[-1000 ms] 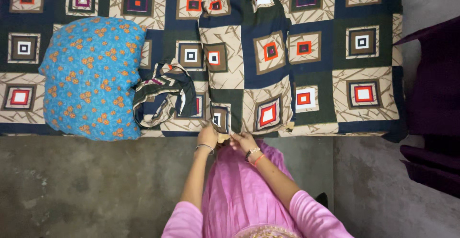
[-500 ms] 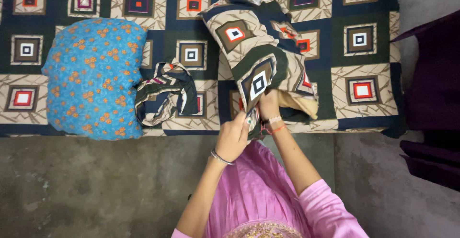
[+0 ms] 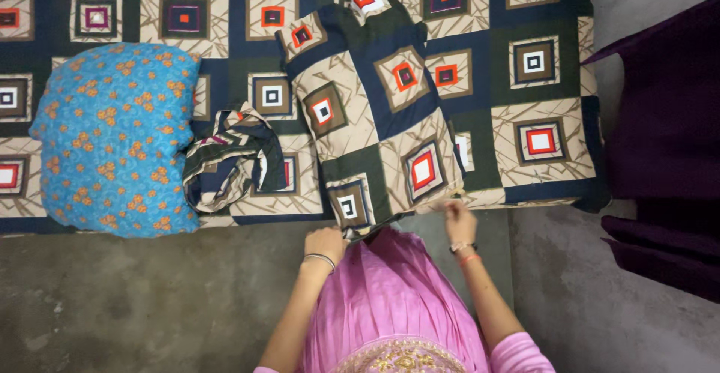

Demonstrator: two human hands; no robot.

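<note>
While both hands pinched the near open end of the patterned pillow cover (image 3: pixel 375 118), which lay w/ its pillow at the bed's (image 3: pixel 555 185) front edge, right of centre, the left hand (image 3: pixel 326 242) was closed on one corner and the right hand (image 3: pixel 457 219) on the other. Doing it well probably meant equal tension on both corners, pulling square to the edge. A crumpled cloth (image 3: pixel 232 155) and blue pillow (image 3: pixel 112 136) crowded the left; more bare bed lay right, toward the dark curtain (image 3: pixel 660 118).
</note>
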